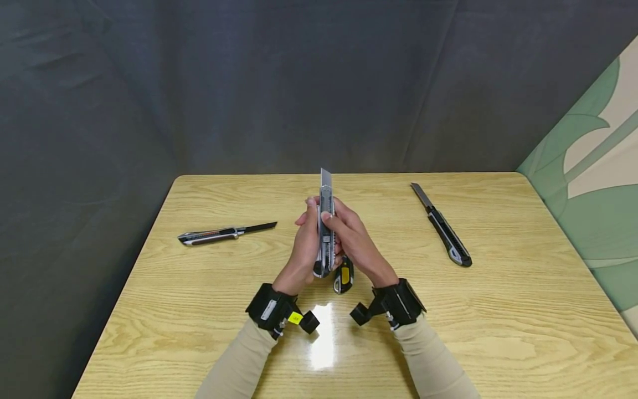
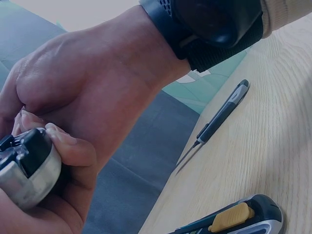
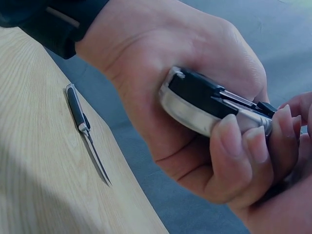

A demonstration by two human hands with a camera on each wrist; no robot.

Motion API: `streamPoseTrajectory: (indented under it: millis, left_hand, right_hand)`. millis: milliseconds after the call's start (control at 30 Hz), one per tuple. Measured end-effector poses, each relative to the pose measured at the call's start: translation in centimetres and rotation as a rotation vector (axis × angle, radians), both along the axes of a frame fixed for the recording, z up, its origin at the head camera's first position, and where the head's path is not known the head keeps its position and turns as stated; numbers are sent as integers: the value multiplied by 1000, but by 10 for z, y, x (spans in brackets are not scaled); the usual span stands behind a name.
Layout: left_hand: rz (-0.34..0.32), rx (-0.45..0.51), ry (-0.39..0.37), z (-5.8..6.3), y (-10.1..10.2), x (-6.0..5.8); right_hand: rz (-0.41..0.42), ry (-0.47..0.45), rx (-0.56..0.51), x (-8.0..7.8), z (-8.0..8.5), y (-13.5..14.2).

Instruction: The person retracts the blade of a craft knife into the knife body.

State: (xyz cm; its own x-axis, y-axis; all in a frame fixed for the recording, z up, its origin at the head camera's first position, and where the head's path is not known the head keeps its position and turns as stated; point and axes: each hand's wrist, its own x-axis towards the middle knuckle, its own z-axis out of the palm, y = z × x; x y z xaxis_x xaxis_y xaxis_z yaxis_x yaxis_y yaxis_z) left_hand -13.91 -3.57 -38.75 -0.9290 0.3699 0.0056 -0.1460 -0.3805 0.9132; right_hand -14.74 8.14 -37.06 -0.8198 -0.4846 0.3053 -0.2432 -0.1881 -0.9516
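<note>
The left hand (image 1: 301,249) and right hand (image 1: 364,244) both grip a silver cutter (image 1: 326,252) above the middle of the counter (image 1: 508,332), blade toward the far edge; a yellow-slider cutter (image 1: 345,274) lies beneath, partly hidden in the head view and cut off in the left wrist view; a dark-bladed cutter (image 1: 211,236) lies near the left edge, a black-and-grey cutter (image 1: 443,228) toward the far right corner; a yellow tag (image 1: 295,317) on the left wrist strap (image 1: 260,302) probably bears print, too small to read.

Wood-grain tabletop (image 1: 149,332) bearing a black-bladed utility knife (image 1: 214,236) at left, a black-and-grey utility knife (image 1: 445,231) at right and a yellow-slider utility knife (image 1: 345,275) between; dark curtain (image 1: 299,83) behind, green-and-cream leaf-patterned fabric (image 1: 603,221) at right.
</note>
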Motion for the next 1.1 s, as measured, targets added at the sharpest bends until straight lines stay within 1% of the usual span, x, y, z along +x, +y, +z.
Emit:
streamPoseTrajectory:
  millis: [33,67,267,467,600,667,733,833,967,1100]
  left_hand:
    - [0,3,-1,0,0,0]
    - [-4,6,-4,0,0,0]
    - [-31,21,-9,2,-1,0]
    - [-64,73,-21,5,0,0]
    - [-105,131,-15,5,0,0]
    - [-117,157,-11,5,0,0]
    - [-111,158,-4,5,-1,0]
    - [-82,147,8,4,-1,1]
    - [-65,142,25,3,-1,2]
    - [-67,143,36,3,-1,1]
  right_hand:
    - [3,2,2,-2,-3,0]
    - [6,2,5,0,-1,1]
    - [15,11,28,10,20,0]
    - [11,21,18,8,24,3]
    - [-2,22,-14,7,22,4]
    - [-15,25,-20,2,15,4]
    - [-29,29,-20,-1,8,3]
    - [-51,44,-8,-6,-2,2]
    - [-44,60,-19,-7,-4,1]
    - [-28,55,-24,-8,-7,1]
